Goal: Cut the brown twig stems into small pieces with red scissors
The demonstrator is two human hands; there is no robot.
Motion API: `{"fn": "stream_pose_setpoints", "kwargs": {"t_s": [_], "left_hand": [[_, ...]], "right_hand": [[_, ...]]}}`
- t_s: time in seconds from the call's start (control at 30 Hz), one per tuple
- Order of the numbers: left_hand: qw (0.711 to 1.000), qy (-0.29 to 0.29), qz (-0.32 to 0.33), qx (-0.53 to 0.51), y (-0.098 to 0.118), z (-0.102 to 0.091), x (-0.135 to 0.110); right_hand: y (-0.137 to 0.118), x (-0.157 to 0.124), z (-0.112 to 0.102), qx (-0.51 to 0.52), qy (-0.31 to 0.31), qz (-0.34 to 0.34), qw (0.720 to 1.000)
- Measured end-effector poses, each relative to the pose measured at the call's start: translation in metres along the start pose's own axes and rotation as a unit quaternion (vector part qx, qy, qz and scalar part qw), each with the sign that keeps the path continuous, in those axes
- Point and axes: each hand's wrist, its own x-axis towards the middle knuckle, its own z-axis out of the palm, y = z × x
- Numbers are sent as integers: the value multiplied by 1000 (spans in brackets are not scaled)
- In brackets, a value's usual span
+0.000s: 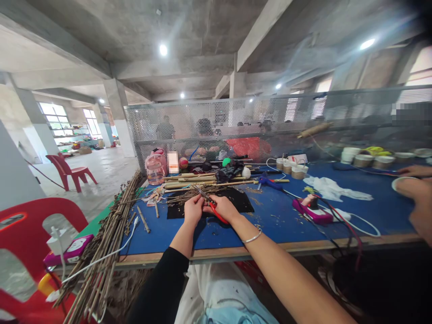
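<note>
My right hand [223, 209] is closed around red-handled shears [219, 213], whose metal blades point forward and left over the table. Close beside it, my left hand [193, 210] is closed, with its fingertips near the shears; what it pinches is hidden, though thin twigs surround the fingers. Just behind both hands, a small heap of cut twigs [182, 196] lies on a black mat [241, 200]. Longer pale sticks [192, 179] lie farther back on the blue tabletop [148, 238].
A bundle of long dry stems [111, 243] hangs over the table's left end beside a purple power strip [79, 248]. A blue glue gun [270, 182], another purple power strip [313, 213] and white plastic [334, 188] lie right. A co-worker's hand [416, 191] holds a cup. A perforated metal screen [202, 121] stands behind.
</note>
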Motion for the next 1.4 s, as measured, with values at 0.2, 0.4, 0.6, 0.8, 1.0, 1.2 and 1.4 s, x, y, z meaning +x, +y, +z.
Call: {"fn": "stream_pose_setpoints", "kwargs": {"t_s": [0.2, 0.4, 0.6, 0.8, 1.0, 1.2, 1.4], "left_hand": [[999, -13, -12, -49, -2, 3, 2], [998, -29, -25, -44, -1, 3, 0], [994, -22, -25, -101, 0, 5, 0], [986, 2, -54, -160, -2, 6, 4], [991, -1, -51, -126, -1, 6, 1], [992, 6, -46, -115, 1, 5, 0], [988, 18, -59, -142, 1, 4, 1]], "right_hand": [[0, 1, 2, -51, 26, -19, 998], [-1, 2, 3, -37, 29, -64, 997], [-3, 0, 1, 8, 19, -35, 999], [-4, 1, 2, 4, 29, -44, 999], [-3, 2, 2, -25, 30, -60, 997], [-6, 0, -1, 2, 13, -43, 999], [-6, -2, -2, -21, 3, -7, 1000]]}}
